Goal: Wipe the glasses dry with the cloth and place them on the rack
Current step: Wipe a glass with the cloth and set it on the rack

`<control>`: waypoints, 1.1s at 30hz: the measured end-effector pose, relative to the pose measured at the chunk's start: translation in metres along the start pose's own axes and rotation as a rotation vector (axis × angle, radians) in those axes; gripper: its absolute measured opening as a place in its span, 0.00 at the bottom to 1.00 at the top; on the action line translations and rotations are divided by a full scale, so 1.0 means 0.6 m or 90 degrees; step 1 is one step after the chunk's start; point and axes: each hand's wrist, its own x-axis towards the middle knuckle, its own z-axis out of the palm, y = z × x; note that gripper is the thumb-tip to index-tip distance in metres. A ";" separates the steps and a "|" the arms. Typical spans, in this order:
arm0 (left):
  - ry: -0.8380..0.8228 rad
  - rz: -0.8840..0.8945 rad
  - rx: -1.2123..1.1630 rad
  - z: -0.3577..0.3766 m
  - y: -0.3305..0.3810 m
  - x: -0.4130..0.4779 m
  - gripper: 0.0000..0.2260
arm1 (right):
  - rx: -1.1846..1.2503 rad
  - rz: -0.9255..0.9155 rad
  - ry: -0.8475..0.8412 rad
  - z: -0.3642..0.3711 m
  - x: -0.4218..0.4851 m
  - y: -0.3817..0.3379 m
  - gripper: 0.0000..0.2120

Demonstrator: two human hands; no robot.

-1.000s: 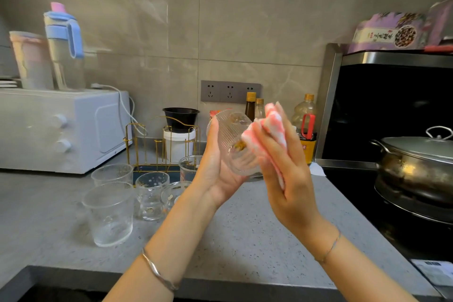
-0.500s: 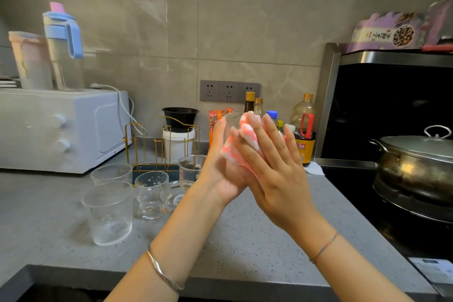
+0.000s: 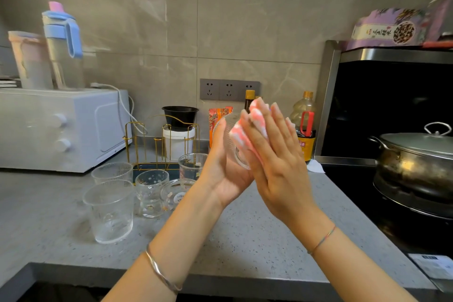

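Above the counter I hold a ribbed clear glass [image 3: 227, 136] between both hands. My left hand [image 3: 224, 176] cups it from the left, thumb up along its side. Against its right side my right hand [image 3: 278, 164] presses a pink and white cloth [image 3: 239, 135] with straight fingers; cloth bulges out between them. Most of the glass is hidden by the hands. The gold wire rack [image 3: 159, 147] stands bare at the back. Several more glasses wait in front of it, the nearest a tall ribbed glass [image 3: 109, 211], plus a spotted glass [image 3: 152, 191].
A white oven [image 3: 61, 127] with two jugs on top fills the left. A black pot on a white tub [image 3: 179, 140] stands behind the rack, bottles [image 3: 304, 130] to its right. A lidded metal pot [image 3: 416, 162] sits on the stove at right. Counter edge [image 3: 220, 277] runs near me.
My right hand with the cloth has slid over the glass and covered it. The glass, plain to see a second ago, is now mostly hidden between the hands.
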 end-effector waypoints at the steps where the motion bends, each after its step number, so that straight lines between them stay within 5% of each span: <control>1: -0.003 0.001 -0.012 -0.002 0.000 -0.001 0.27 | 0.015 0.018 0.000 -0.002 0.000 0.003 0.22; 11: -0.014 0.011 0.007 -0.005 0.004 0.006 0.32 | -0.020 -0.073 -0.015 0.012 -0.030 -0.004 0.22; 15: -0.038 0.001 0.006 -0.003 -0.005 0.006 0.29 | 0.028 0.001 0.017 -0.002 0.000 -0.001 0.22; 26: -0.018 0.063 0.249 -0.035 -0.012 -0.012 0.27 | 0.686 0.284 0.023 -0.052 0.037 -0.001 0.17; 33: 0.014 0.084 0.335 -0.060 -0.022 -0.020 0.47 | 0.476 0.320 -0.076 -0.080 0.082 0.024 0.07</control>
